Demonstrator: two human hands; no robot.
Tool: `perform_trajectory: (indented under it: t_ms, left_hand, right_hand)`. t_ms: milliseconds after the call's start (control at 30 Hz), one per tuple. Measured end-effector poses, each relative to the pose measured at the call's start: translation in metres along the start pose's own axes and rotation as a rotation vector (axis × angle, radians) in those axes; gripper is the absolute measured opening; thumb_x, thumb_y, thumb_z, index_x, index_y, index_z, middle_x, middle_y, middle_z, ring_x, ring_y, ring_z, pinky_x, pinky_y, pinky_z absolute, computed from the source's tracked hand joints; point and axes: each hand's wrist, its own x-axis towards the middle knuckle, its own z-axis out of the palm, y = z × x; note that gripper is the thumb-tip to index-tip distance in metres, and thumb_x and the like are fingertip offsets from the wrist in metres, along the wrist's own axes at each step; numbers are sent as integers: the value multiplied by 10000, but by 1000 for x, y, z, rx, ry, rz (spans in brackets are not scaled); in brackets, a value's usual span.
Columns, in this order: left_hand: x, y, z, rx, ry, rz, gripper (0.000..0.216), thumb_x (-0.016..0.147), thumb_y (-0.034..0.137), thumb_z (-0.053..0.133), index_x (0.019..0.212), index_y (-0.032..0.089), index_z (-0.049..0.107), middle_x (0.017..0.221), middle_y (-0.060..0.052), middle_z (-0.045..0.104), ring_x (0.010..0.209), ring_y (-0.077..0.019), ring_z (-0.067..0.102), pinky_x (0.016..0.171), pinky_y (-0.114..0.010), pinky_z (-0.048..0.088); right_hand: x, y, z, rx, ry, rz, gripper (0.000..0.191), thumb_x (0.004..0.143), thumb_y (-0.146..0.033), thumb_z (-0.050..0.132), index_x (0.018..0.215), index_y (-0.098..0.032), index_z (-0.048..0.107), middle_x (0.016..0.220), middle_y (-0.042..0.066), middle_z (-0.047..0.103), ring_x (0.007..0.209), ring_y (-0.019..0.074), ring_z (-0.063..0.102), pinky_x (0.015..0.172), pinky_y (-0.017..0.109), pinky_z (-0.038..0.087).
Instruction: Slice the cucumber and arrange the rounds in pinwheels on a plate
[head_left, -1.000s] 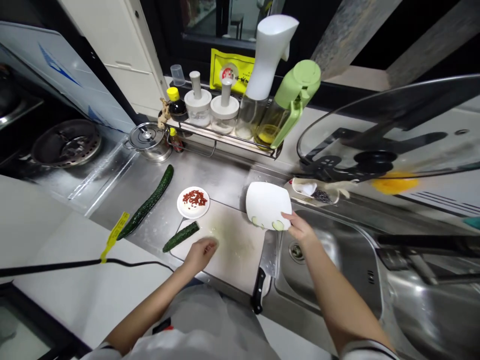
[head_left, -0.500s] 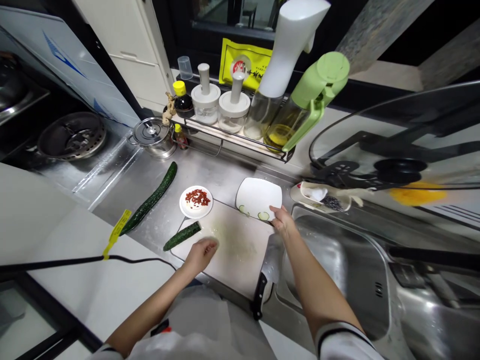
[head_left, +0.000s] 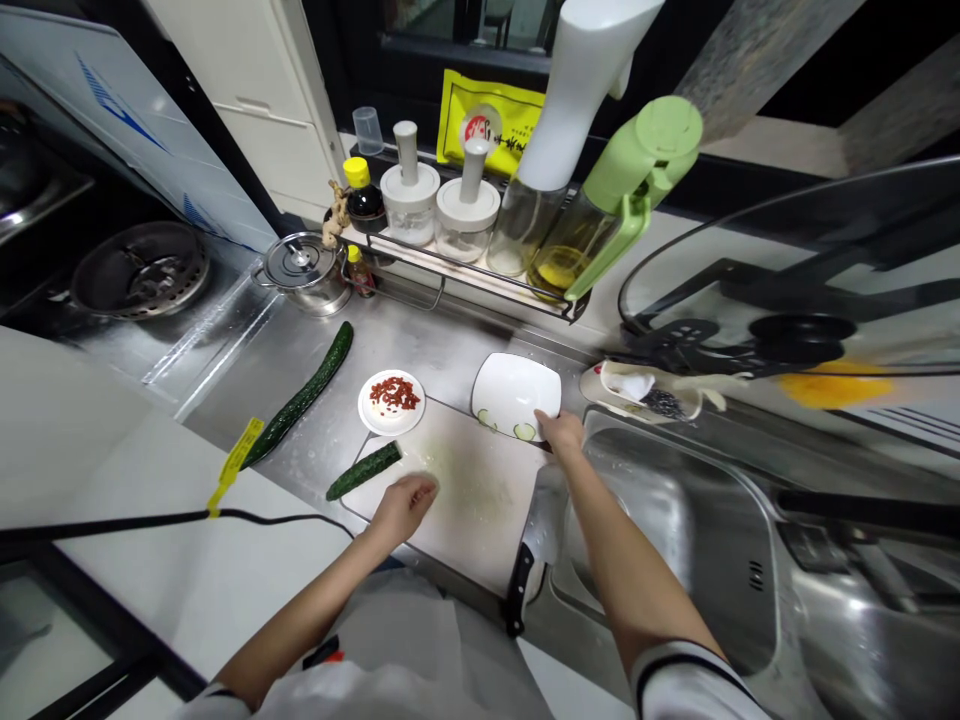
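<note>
My right hand (head_left: pixel 561 432) grips the near right corner of a white plate (head_left: pixel 516 385), thumb over the rim. Thin cucumber slices (head_left: pixel 524 431) lie along the plate's near edge. Over the left part of the white cutting board (head_left: pixel 480 510) is my left hand (head_left: pixel 409 500), its fingers curled together; whatever they hold, if anything, is hidden. Just beyond it a cut piece of cucumber (head_left: pixel 364 471) rests across the board's left edge. A small white dish (head_left: pixel 391 402) of red dried pieces stands at the board's far left corner.
A knife (head_left: pixel 519 590) with a black handle lies at the board's right edge, beside the sink (head_left: pixel 675 510). A whole cucumber (head_left: pixel 304 400) is on the counter to the left. Bottles and jars fill the rack (head_left: pixel 465 270) behind. A lidded pot (head_left: pixel 307 275) stands far left.
The view has shifted very slightly. Both hands, the plate and the cucumber pieces stay practically where they were.
</note>
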Motion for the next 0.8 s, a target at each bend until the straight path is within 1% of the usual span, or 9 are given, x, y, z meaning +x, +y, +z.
perform_trajectory:
  t_ms: [133,233,267,300,400,500,567,667,800]
  left_hand:
    - [-2,-2,1,-2,3,-13,251,843,348,485,890,178,664,797,-41,632,680,-125,548,620,-226,425]
    - [-2,-3,0,-1,4,-10,248,846,342,478,889,181,662,798,-39,628,682,-124,546,622,-225,422]
    - [-2,-3,0,-1,6,-8,245,845,339,478,889,183,662,795,-38,626,682,-124,544,620,-224,421]
    - [-2,-4,0,-2,7,-6,241,843,337,479,888,185,661,791,-36,624,683,-124,544,619,-223,420]
    - [-2,-4,0,-9,6,-5,243,842,341,479,888,188,661,789,-35,622,686,-126,546,615,-224,422]
    - [-2,-3,-1,-8,1,-10,262,846,361,469,880,187,662,783,-35,621,678,-128,543,615,-228,424]
    - [-2,-3,-1,-5,-1,-19,270,846,370,467,878,186,661,785,-37,622,671,-128,541,616,-230,425]
    - [-2,-3,-1,-6,-4,-25,266,844,366,468,882,186,659,806,-41,628,679,-128,547,627,-232,429]
    - [-3,-2,-2,0,-13,-2,259,846,353,462,876,187,658,794,-39,618,693,-131,549,636,-235,428]
  right_hand:
    - [-10,-3,-1,-113,23,-42,421,614,-381,697,897,-87,593,887,187,626,963,340,561,864,468,411]
    - [-29,-3,-3,-163,102,-155,546,692,-385,636,1109,-56,511,1081,227,559,1047,330,499,901,451,378]
    - [-37,-1,-3,-185,127,-229,559,727,-389,604,1164,-62,481,1149,228,521,1085,327,466,919,447,360]
    - [-46,1,-4,-206,106,-319,531,749,-385,587,1185,-99,482,1169,191,517,1104,305,448,928,423,354]
    - [-72,11,-4,-445,-49,-786,379,833,-281,479,1188,-150,510,1088,128,571,1059,254,449,904,371,357]
    - [-89,21,-3,-605,-48,-971,337,835,-121,397,1130,-156,555,1112,121,571,1013,220,453,877,321,350]
    - [-93,24,-2,-655,-47,-1009,320,829,-91,383,1063,-149,594,1017,113,603,933,206,471,852,304,353]
    - [-94,17,2,-599,-36,-1002,283,835,-125,397,995,-147,630,856,88,623,862,200,485,832,291,364]
    - [-97,-7,20,-420,50,-881,340,789,-97,387,1032,-111,625,868,97,628,852,201,502,821,302,383]
